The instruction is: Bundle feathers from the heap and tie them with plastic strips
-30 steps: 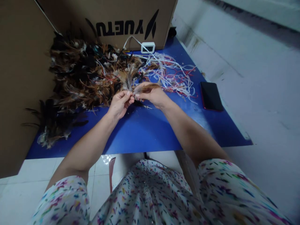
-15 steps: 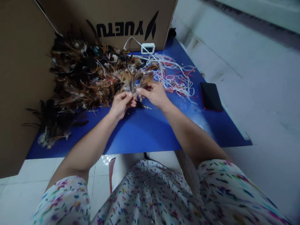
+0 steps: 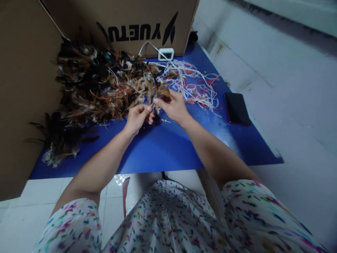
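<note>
pinching the base of a small feather bunch (image 3: pixel 154 92), the left hand (image 3: pixel 139 117) is keeping thumb + fingertips closed on it. the right hand (image 3: pixel 176 105) is gripping the same bunch btwn thumb & fingers just beside; exact finger contact is partly hidden. the bunch is sitting above the front edge of the big feather pile (image 3: pixel 92 88), its tips pointing away from the person, w/ a small pointed item (image 3: pixel 165 121) lying just below the hands, too small to id. white & red strings (image 3: pixel 197 84) are lying tangled to the right, w/ a phone (image 3: pixel 237 108) resting flat further right. a dark feather clump (image 3: pixel 61 138) is lying near the left end of the blue table (image 3: pixel 163 151). a white-framed device (image 3: pixel 166 54) is standing nr the cardboard box (image 3: pixel 147 14) at the back.
</note>
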`<state>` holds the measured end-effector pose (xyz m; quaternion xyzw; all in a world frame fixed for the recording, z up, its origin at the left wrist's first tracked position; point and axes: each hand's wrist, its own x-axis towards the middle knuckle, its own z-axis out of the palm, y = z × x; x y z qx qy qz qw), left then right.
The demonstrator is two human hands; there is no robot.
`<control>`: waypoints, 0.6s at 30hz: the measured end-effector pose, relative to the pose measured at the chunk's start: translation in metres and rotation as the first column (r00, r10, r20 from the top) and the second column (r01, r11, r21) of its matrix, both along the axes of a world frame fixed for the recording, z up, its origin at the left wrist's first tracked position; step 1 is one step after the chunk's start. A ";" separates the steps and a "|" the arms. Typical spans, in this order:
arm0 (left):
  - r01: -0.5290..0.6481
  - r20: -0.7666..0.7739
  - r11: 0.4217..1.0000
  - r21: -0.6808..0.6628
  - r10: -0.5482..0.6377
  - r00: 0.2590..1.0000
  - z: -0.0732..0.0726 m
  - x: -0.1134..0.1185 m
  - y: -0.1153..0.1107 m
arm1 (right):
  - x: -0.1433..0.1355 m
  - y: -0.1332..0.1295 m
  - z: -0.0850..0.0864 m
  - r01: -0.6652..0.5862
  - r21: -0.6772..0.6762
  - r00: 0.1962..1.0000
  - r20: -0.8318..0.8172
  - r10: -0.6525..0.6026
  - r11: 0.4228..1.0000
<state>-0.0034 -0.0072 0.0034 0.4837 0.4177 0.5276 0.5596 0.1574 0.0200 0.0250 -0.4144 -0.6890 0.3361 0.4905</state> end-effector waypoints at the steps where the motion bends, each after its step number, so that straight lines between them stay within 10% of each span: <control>1: -0.009 -0.014 1.000 0.009 0.010 1.000 0.000 0.000 0.000 | 0.001 0.000 -0.001 0.003 0.016 1.000 0.016 -0.003 1.000; 18: -0.060 -0.155 0.987 0.147 0.083 0.984 -0.005 -0.001 0.003 | -0.005 0.005 -0.012 -0.038 0.097 0.997 0.071 0.031 0.995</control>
